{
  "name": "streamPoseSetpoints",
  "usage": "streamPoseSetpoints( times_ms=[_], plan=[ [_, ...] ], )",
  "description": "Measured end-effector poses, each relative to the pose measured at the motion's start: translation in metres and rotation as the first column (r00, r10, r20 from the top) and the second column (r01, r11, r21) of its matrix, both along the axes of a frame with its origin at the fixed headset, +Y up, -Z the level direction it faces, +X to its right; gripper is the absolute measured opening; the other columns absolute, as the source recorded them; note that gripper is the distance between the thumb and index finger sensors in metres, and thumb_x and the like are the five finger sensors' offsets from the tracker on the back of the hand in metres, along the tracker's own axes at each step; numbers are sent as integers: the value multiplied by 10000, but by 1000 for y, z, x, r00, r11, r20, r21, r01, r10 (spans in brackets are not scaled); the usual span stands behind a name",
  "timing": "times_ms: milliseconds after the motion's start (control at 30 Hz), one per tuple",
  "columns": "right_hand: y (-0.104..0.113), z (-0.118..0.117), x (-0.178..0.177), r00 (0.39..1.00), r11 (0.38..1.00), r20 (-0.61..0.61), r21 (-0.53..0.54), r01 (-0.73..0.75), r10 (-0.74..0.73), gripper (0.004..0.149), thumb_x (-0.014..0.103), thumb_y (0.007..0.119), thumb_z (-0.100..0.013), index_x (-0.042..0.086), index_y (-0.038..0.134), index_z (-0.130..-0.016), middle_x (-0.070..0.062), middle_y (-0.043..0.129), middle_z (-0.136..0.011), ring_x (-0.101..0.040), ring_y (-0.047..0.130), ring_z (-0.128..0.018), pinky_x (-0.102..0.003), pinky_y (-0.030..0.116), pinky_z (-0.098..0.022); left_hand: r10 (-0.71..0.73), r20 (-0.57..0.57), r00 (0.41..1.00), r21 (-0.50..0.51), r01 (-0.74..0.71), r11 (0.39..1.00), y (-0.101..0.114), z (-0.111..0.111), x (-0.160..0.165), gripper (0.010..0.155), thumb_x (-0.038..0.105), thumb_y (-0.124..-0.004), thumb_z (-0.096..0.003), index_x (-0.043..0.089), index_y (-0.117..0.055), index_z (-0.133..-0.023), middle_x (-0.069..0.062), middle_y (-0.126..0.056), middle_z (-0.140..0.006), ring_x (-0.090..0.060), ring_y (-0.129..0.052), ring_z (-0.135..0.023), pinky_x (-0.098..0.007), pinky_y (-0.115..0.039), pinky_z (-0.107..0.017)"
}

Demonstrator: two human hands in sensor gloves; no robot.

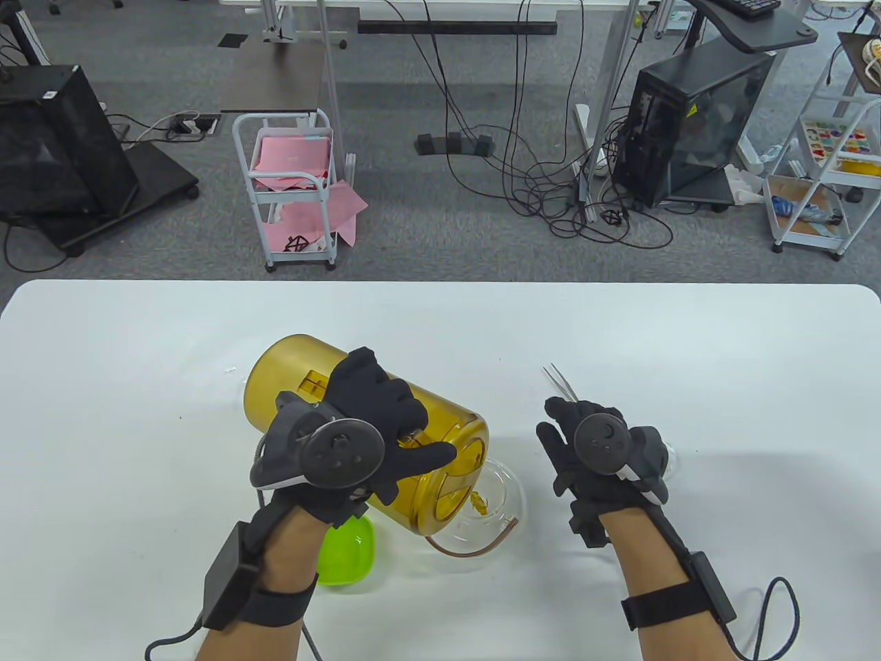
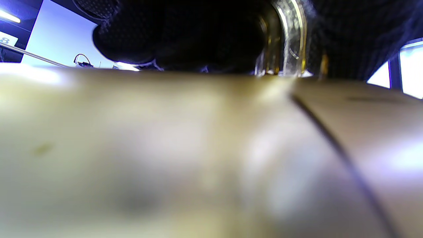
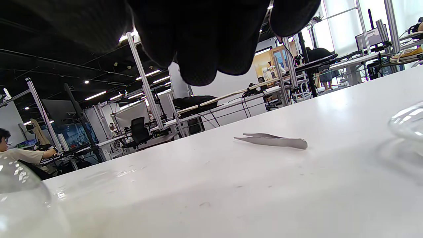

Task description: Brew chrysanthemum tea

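A large amber jug (image 1: 292, 375) is tipped on its side over the table, its mouth end low above a clear glass teapot (image 1: 506, 492). My left hand (image 1: 375, 423) grips the jug from above, fingers curled over its body. In the left wrist view the jug's wall (image 2: 165, 148) fills the frame under the gloved fingers (image 2: 185, 36). A small yellowish bit shows inside the teapot. My right hand (image 1: 585, 447) lies relaxed on the table right of the teapot, holding nothing. Metal tweezers (image 1: 559, 382) (image 3: 274, 141) lie just beyond its fingertips.
A lime-green bowl (image 1: 347, 551) sits under my left wrist. A small glass piece (image 1: 672, 460) (image 3: 408, 122) stands to the right of my right hand. The white table (image 1: 138, 358) ends at a far edge, with carts and cables on the floor behind.
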State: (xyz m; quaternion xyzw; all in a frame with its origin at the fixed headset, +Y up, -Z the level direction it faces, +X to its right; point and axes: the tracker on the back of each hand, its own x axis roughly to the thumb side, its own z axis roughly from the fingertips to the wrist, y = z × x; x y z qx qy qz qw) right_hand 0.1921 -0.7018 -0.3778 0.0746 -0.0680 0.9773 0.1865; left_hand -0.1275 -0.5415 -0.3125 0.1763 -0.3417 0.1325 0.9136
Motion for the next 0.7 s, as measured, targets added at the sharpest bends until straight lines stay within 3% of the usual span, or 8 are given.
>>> streamPoseSetpoints(
  times_ms=[700],
  plan=[
    [0, 0, 0, 1000, 1000, 0, 0, 0, 0, 562, 553, 678, -564, 272, 683, -1050, -24, 761, -1019, -362, 755, -1017, -660, 509, -736, -19, 0, 1000, 14, 19, 1000, 2, 5, 5, 515, 709, -928, -433, 220, -996, -583, -60, -1014, -537, -358, -897, -591, -704, -451, -769]
  ],
)
